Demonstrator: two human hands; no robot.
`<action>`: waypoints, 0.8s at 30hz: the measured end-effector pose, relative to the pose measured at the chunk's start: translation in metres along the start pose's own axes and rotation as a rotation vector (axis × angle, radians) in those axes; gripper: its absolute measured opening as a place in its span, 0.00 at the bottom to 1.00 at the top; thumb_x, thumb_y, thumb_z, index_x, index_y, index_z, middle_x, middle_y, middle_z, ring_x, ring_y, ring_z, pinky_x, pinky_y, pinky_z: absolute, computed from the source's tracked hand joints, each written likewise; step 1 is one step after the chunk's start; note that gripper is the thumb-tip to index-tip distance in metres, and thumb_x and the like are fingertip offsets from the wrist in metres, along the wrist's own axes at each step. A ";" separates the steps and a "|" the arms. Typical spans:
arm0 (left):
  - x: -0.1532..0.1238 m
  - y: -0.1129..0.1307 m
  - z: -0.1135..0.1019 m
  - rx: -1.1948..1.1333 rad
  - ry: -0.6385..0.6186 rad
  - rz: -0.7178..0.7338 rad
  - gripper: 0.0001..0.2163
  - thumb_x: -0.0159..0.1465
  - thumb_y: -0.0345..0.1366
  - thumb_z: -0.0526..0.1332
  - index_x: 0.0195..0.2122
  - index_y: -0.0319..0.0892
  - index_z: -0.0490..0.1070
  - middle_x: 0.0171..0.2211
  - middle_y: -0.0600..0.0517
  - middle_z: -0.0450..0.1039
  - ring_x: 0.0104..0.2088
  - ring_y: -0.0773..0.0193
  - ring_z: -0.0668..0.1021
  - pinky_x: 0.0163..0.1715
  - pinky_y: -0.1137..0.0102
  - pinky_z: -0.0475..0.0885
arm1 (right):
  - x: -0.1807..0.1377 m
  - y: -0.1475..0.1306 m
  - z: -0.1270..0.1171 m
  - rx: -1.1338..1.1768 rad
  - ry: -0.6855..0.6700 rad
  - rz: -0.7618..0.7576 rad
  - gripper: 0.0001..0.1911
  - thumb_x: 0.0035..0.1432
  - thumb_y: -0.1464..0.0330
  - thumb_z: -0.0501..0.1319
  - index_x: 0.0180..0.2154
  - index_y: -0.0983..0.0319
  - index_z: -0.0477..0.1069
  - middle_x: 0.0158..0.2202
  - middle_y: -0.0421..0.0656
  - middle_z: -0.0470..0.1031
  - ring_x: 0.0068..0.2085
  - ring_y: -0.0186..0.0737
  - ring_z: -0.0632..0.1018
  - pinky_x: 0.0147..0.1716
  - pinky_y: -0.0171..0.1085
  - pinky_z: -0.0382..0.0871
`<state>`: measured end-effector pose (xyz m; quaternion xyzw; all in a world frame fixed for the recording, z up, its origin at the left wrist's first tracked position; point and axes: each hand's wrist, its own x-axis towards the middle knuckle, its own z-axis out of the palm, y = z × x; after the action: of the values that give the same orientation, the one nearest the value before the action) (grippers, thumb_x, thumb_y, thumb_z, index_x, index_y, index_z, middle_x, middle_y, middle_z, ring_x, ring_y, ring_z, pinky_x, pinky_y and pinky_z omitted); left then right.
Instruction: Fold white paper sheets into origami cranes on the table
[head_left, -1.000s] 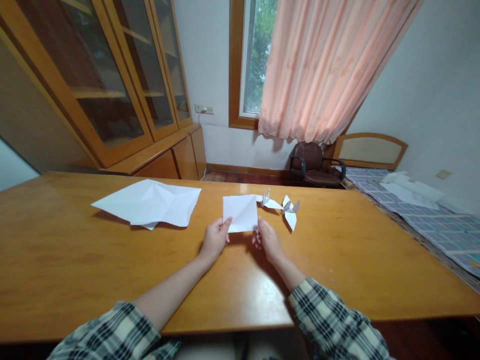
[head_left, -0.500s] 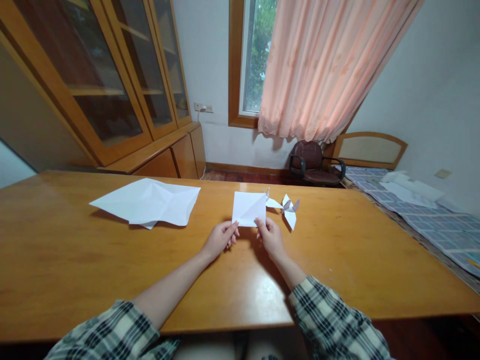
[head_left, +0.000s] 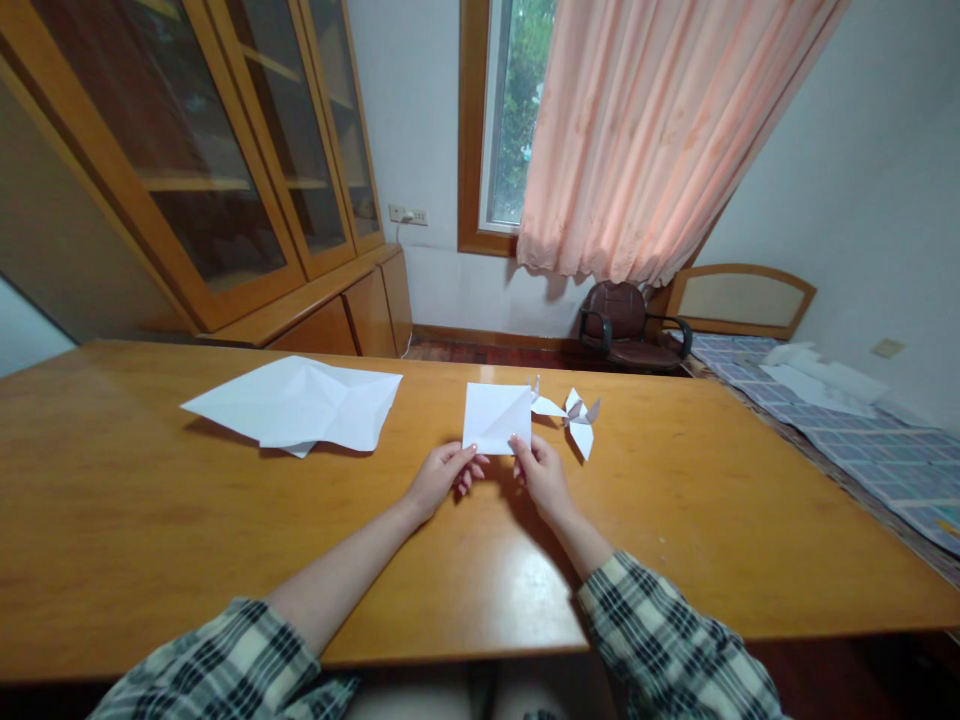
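A square of folded white paper (head_left: 496, 415), with a diagonal crease, is held up above the table between both hands. My left hand (head_left: 444, 476) pinches its lower left corner, thumb on top and fingers curled beneath. At the lower right edge, my right hand (head_left: 538, 472) grips the paper with the thumb on its face; most of those fingers are hidden behind. Just past the square's right side stands a folded paper crane (head_left: 549, 407), partly covered by the square. Beside it sits a second paper crane (head_left: 580, 426) with spread wings.
Creased white sheets (head_left: 300, 405) lie on the left of the wooden table (head_left: 187, 560). Beyond the table are a glass-door cabinet (head_left: 285, 180), a brown armchair (head_left: 626, 325) and a pink curtain (head_left: 637, 130). A bed (head_left: 817, 420) with papers on it stands at the right.
The fingers of my left hand have loosened slightly under the paper and show a little further right. The paper square and my right hand are almost unmoved.
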<state>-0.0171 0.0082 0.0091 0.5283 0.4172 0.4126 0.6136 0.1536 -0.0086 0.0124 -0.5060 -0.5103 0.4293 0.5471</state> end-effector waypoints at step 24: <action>0.004 -0.003 -0.007 0.151 0.120 0.067 0.23 0.56 0.56 0.57 0.24 0.38 0.69 0.19 0.51 0.74 0.13 0.71 0.69 0.12 0.77 0.62 | -0.002 -0.001 0.001 -0.022 -0.133 0.098 0.21 0.49 0.52 0.63 0.22 0.63 0.65 0.14 0.37 0.68 0.15 0.30 0.67 0.15 0.29 0.58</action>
<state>-0.0225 0.0136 0.0054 0.5612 0.4653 0.4309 0.5318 0.1521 -0.0101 0.0128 -0.5065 -0.5248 0.4829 0.4846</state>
